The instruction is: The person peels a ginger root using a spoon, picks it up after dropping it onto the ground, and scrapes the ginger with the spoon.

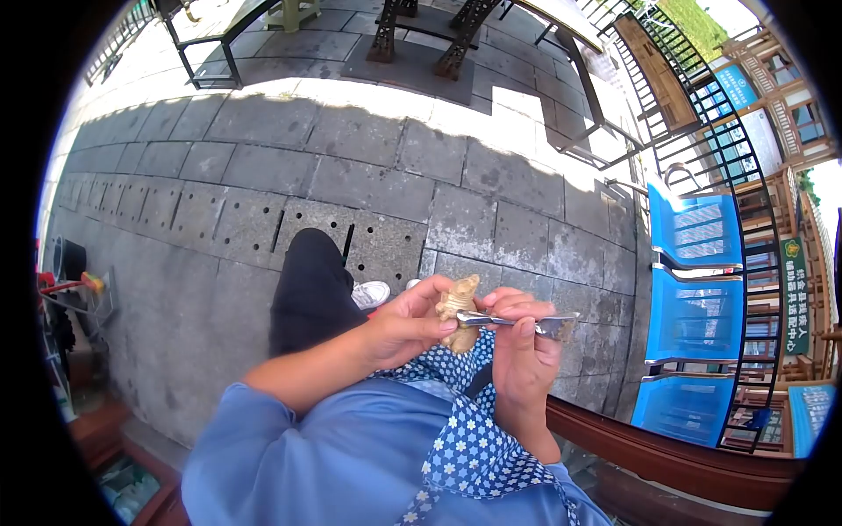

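My left hand (407, 329) is closed around a knobbly, pale-brown piece of ginger (460, 298) held in front of my lap. In my right hand (526, 351) is a shiny metal tool (481, 319), pinched between thumb and fingers. Its narrow end rests against the side of the ginger. A wider, flat silvery part sticks out to the right past my fingers; whether it is a knife or a spoon I cannot tell. Beneath both hands lies a blue apron (465, 443) with white flowers.
Blue seats (695, 316) stand in a row along a black railing (754, 289) on the right. A reddish-brown wooden rail (667, 451) runs close at lower right. Paving slabs (351, 167) spread ahead, with metal-legged tables (583, 79) at the back.
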`<state>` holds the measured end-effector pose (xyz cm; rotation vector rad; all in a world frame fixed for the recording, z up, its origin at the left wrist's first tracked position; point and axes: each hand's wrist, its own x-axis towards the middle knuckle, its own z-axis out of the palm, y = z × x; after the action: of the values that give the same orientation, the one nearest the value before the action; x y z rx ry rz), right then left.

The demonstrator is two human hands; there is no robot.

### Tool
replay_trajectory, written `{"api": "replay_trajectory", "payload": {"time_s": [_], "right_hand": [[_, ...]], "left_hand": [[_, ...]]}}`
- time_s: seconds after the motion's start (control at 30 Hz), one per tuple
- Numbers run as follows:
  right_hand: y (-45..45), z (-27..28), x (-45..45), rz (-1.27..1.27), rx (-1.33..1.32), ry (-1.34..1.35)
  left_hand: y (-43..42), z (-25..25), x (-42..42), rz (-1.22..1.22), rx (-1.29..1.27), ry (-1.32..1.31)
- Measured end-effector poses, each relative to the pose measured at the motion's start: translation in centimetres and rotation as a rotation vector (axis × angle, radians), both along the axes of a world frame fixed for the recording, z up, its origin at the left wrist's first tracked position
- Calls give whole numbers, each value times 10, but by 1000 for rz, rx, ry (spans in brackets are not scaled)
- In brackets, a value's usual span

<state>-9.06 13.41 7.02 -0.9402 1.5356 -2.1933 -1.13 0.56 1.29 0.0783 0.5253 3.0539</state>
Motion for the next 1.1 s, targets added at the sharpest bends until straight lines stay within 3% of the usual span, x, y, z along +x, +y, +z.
{"api": "replay_trajectory", "payload": {"time_s": [0.17, 1.1], "right_hand": [[2, 3, 0, -82, 51, -23], [-2, 4, -3, -39, 137, 175]], "left_hand": [[1, 5, -1, 44, -36, 1], [1, -4, -5, 126, -182, -56]]}}
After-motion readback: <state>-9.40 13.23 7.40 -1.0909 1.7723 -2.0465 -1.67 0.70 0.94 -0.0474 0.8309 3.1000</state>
